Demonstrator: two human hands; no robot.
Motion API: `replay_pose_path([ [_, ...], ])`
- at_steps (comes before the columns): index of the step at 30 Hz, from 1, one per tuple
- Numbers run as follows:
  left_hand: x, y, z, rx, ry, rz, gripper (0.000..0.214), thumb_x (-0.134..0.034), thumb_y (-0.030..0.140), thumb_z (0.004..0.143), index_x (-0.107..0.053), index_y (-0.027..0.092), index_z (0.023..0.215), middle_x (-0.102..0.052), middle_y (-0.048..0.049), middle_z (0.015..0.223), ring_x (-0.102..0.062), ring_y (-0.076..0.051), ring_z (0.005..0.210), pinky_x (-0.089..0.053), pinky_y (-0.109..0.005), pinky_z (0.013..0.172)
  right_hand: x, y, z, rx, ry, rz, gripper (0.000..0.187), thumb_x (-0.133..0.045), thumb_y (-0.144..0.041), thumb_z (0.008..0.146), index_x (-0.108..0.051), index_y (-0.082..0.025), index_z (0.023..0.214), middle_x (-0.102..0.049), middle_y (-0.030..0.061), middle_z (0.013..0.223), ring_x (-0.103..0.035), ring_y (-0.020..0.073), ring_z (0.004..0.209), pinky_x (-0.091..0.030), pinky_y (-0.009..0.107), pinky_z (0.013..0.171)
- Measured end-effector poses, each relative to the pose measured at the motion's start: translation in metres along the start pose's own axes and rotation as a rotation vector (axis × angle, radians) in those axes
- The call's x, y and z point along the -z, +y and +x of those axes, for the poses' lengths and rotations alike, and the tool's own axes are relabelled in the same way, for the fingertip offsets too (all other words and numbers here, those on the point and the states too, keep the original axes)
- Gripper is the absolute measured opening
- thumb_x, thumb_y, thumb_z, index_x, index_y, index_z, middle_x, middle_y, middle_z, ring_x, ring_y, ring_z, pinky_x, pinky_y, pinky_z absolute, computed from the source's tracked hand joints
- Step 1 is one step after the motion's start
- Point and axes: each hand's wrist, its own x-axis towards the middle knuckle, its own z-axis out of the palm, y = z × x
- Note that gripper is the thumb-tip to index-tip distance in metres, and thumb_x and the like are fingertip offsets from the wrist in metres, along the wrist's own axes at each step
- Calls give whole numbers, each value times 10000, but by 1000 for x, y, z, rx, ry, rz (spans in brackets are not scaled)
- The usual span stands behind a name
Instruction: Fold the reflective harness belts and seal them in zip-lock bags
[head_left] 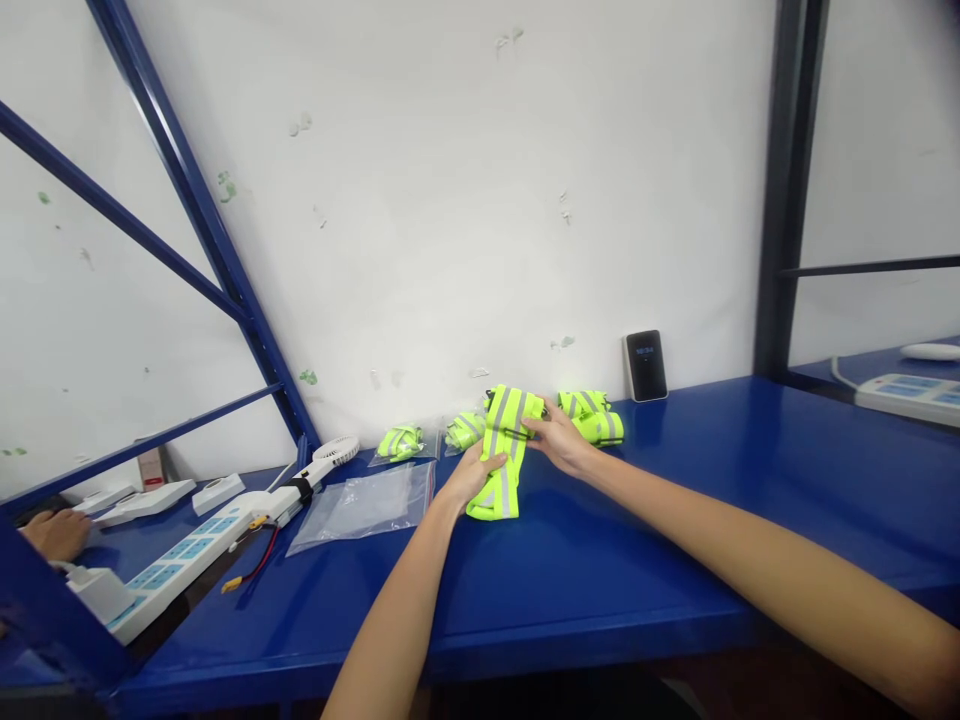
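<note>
Between both hands is a fluorescent yellow reflective strap [510,430] with silver stripes, held above the blue table. Its upper part is bunched or rolled, and a looser length hangs below. My left hand [471,475] is closed on the lower length, thumb across the front. My right hand [559,436] grips the upper bunch at its right side. Behind the right hand lie more yellow reflective bundles [600,428], rolled up. To the left, a yellow bundle in a clear bag [401,441] and another bagged bundle [463,430] rest near the wall.
Clear zip bags [367,505] lie flat at left. Beyond them are a white power strip [187,560], a small white fan [337,450] and a red-black cable with yellow connectors [255,570]. A black-fronted device [646,366] leans on the wall. Another person's hand [56,533] is far left.
</note>
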Motion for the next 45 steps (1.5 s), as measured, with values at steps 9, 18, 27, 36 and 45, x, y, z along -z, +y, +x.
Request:
replay_pose_path([
  [9, -6, 7, -4, 13, 12, 22, 421, -767, 212, 665, -607, 160, 1050, -705, -70, 877, -654, -224, 780, -487, -349, 779, 3, 1, 2, 149, -65, -178, 440, -668, -229, 695, -491, -267, 1096, -587, 8, 1001, -582, 202, 905, -514, 347, 770],
  [18, -14, -2, 1, -16, 151, -182, 373, -769, 149, 604, -636, 119, 951, -717, -83, 844, -667, -259, 841, -494, -383, 822, 0, 21, -6, 728, -268, -832, 429, -416, -28, 768, -497, -226, 1140, -526, 86, 1122, -512, 229, 1059, -413, 421, 947],
  [27, -14, 3, -7, -30, 32, -369, 463, -706, 292, 688, -619, 125, 1111, -709, -108, 998, -657, -275, 960, -486, -405, 902, 13, 32, 6, 746, -428, -854, 445, -418, -17, 770, -497, -235, 1151, -470, 103, 1263, -466, 222, 1186, -382, 450, 1021],
  [36, 1, -1, -2, -163, 65, -304, 522, -770, 176, 627, -591, 132, 1115, -692, -107, 1048, -648, -264, 1004, -478, -388, 921, 11, 24, -5, 241, -329, -507, 505, -611, -246, 790, -475, -260, 1275, -473, 54, 1385, -405, 239, 1307, -318, 449, 1090],
  [45, -10, 9, -6, -175, -29, -313, 602, -784, 161, 632, -547, 161, 1186, -670, -114, 1118, -613, -272, 1089, -451, -399, 962, 8, 13, 0, -167, -285, -81, 335, -770, -231, 658, -692, -169, 978, -726, 63, 965, -672, 192, 847, -541, 301, 764],
])
